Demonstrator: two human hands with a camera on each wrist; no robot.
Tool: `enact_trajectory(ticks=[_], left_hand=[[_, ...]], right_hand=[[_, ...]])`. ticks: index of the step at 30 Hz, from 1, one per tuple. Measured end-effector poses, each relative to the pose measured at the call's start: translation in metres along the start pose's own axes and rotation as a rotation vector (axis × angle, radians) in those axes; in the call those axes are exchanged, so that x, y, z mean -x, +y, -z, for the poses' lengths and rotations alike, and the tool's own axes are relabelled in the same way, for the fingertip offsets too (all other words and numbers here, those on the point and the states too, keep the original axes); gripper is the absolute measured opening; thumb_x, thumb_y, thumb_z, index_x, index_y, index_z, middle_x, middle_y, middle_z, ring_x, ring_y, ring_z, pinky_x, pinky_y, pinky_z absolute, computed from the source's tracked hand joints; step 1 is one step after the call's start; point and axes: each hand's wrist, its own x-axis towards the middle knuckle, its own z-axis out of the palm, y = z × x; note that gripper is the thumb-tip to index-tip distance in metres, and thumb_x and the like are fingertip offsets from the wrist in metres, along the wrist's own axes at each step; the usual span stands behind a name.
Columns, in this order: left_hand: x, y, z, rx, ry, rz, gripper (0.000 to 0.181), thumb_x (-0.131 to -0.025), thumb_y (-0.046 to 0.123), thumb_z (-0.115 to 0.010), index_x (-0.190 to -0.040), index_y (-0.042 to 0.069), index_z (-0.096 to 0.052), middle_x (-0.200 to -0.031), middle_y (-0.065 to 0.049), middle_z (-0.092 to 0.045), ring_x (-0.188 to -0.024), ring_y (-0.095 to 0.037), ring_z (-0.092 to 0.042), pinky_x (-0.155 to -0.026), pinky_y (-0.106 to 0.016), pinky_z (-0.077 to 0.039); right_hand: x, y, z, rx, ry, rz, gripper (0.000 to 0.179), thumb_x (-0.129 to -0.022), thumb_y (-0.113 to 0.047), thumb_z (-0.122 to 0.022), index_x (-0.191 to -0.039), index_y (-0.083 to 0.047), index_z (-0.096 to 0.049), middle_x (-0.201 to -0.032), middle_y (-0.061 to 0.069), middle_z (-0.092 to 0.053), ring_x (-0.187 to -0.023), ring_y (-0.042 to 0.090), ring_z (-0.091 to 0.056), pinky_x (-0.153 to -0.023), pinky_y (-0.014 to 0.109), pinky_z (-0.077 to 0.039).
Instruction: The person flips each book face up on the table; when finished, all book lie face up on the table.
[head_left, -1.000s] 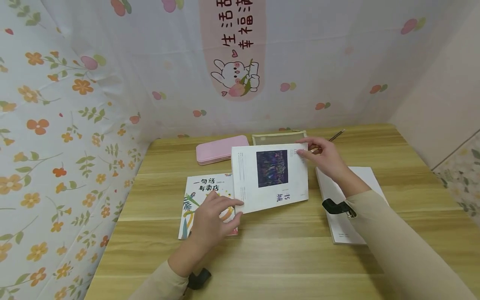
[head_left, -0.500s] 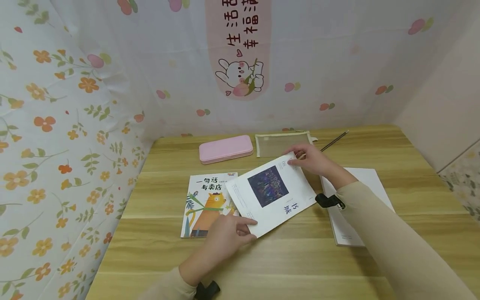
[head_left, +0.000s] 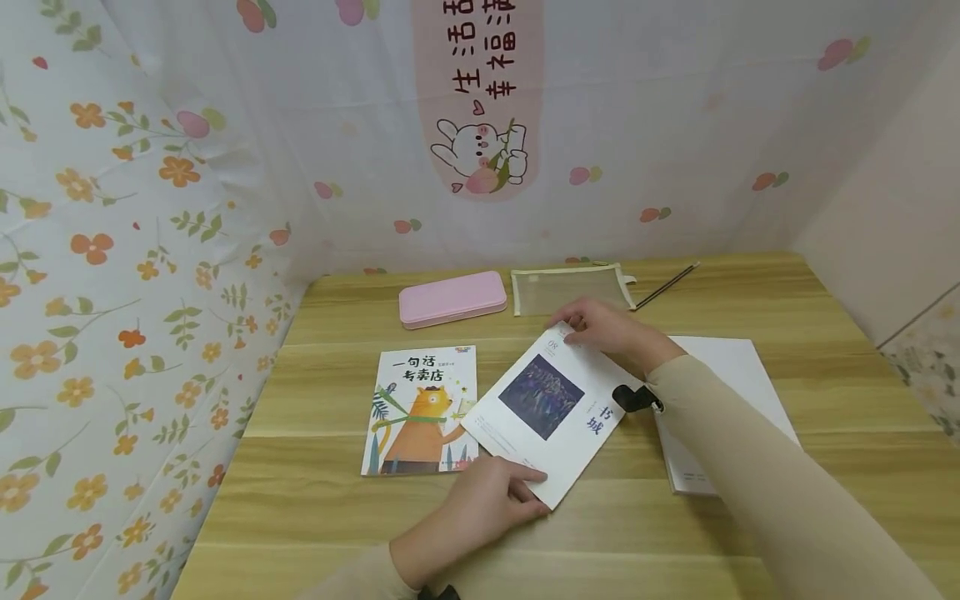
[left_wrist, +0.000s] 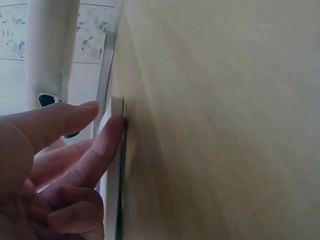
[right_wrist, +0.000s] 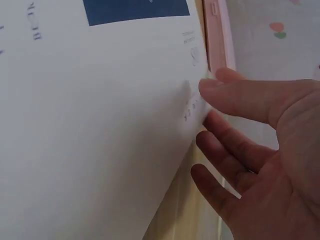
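Note:
A white book with a dark square picture on its cover lies slanted near the table's middle. My left hand holds its near corner by thumb and fingers. In the left wrist view a fingertip of that hand meets the book's edge close to the wood. At the far corner my right hand pinches the book, thumb on the cover. The right wrist view has this hand with its other fingers spread below the corner. A picture book with an orange bear lies left of the white one.
Another thick white book lies at the right, partly covered by my right sleeve. Along the back are a pink pencil case, a mesh zip pouch and a thin dark pencil. A patterned curtain hangs behind the table.
Both hands turn the white book, its near end swinging right and toward me. It comes off the picture book, whose bear cover is now visible. The right hand shifts left, uncovering the pencil.

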Motion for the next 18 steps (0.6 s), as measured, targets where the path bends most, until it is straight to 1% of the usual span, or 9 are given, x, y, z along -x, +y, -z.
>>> enact_trajectory(ticks=[2,4,6,8,11,13,15,17,18], left_hand=[[-0.001,0.0,0.001,-0.035,-0.014,-0.004,0.033,-0.083,0.021,-0.086,-0.115,0.016,-0.08,-0.072,0.016,-0.075,-0.063,0.013,-0.055,-0.064,-0.011,-0.043],[-0.002,-0.002,0.005,-0.068,-0.016,-0.004,0.032,-0.082,0.019,-0.085,-0.113,0.017,-0.081,-0.07,0.017,-0.073,-0.06,0.013,-0.053,-0.061,-0.012,-0.041],[-0.005,-0.007,0.013,-0.113,0.012,-0.002,0.029,-0.082,0.019,-0.084,-0.111,0.02,-0.081,-0.07,0.019,-0.071,-0.061,0.01,-0.053,-0.061,-0.014,-0.041],[-0.008,-0.013,0.026,-0.169,0.069,0.01,0.026,-0.083,0.021,-0.083,-0.109,0.022,-0.082,-0.075,0.018,-0.071,-0.067,0.005,-0.057,-0.062,-0.017,-0.042],[-0.013,-0.027,0.052,-0.257,0.183,0.046,0.026,-0.084,0.019,-0.082,-0.109,0.022,-0.081,-0.093,0.007,-0.074,-0.084,-0.01,-0.065,-0.063,-0.024,-0.046],[-0.016,-0.036,0.068,-0.296,0.225,0.092,0.027,-0.083,0.017,-0.082,-0.11,0.021,-0.081,-0.105,-0.001,-0.073,-0.095,-0.02,-0.067,-0.061,-0.027,-0.047],[-0.02,-0.043,0.079,-0.307,0.222,0.126,0.029,-0.082,0.015,-0.083,-0.111,0.02,-0.081,-0.111,-0.006,-0.072,-0.098,-0.026,-0.066,-0.056,-0.03,-0.046],[-0.022,-0.048,0.085,-0.303,0.185,0.143,0.031,-0.081,0.015,-0.084,-0.112,0.021,-0.081,-0.112,-0.006,-0.072,-0.098,-0.025,-0.065,-0.057,-0.029,-0.045],[-0.023,-0.05,0.086,-0.288,0.165,0.141,0.032,-0.081,0.014,-0.084,-0.112,0.021,-0.081,-0.112,-0.006,-0.072,-0.094,-0.024,-0.065,-0.056,-0.029,-0.044]], right_hand=[[0.0,0.0,-0.005,-0.027,-0.029,-0.006,0.036,-0.093,0.002,-0.071,-0.128,-0.008,-0.073,-0.13,0.016,-0.068,-0.114,0.031,-0.06,-0.099,0.045,-0.05],[0.003,0.001,-0.008,-0.059,-0.045,-0.01,0.039,-0.092,0.001,-0.073,-0.13,-0.007,-0.071,-0.137,0.017,-0.065,-0.127,0.035,-0.057,-0.11,0.054,-0.044],[0.011,0.003,-0.01,-0.053,-0.043,-0.008,0.042,-0.09,-0.001,-0.076,-0.131,-0.007,-0.07,-0.139,0.017,-0.064,-0.135,0.039,-0.053,-0.116,0.058,-0.038],[0.021,0.006,-0.01,0.013,-0.02,0.026,0.043,-0.089,-0.003,-0.078,-0.132,-0.005,-0.07,-0.138,0.018,-0.064,-0.134,0.041,-0.053,-0.116,0.059,-0.037],[0.042,0.009,-0.008,0.153,0.018,0.039,0.043,-0.087,-0.007,-0.081,-0.13,-0.005,-0.071,-0.134,0.018,-0.066,-0.13,0.041,-0.056,-0.112,0.06,-0.04],[0.06,0.011,-0.004,0.245,0.033,0.014,0.043,-0.086,-0.011,-0.083,-0.128,-0.008,-0.073,-0.132,0.016,-0.068,-0.127,0.041,-0.058,-0.108,0.064,-0.04],[0.079,0.011,-0.001,0.308,0.027,-0.029,0.042,-0.084,-0.015,-0.086,-0.125,-0.013,-0.075,-0.13,0.014,-0.07,-0.123,0.039,-0.06,-0.104,0.067,-0.039],[0.094,0.012,0.002,0.347,0.011,-0.053,0.043,-0.081,-0.019,-0.088,-0.122,-0.018,-0.076,-0.128,0.012,-0.07,-0.12,0.038,-0.061,-0.1,0.07,-0.036],[0.101,0.012,0.002,0.358,0.005,-0.061,0.044,-0.079,-0.021,-0.09,-0.121,-0.019,-0.077,-0.128,0.011,-0.071,-0.119,0.038,-0.061,-0.098,0.071,-0.035]])
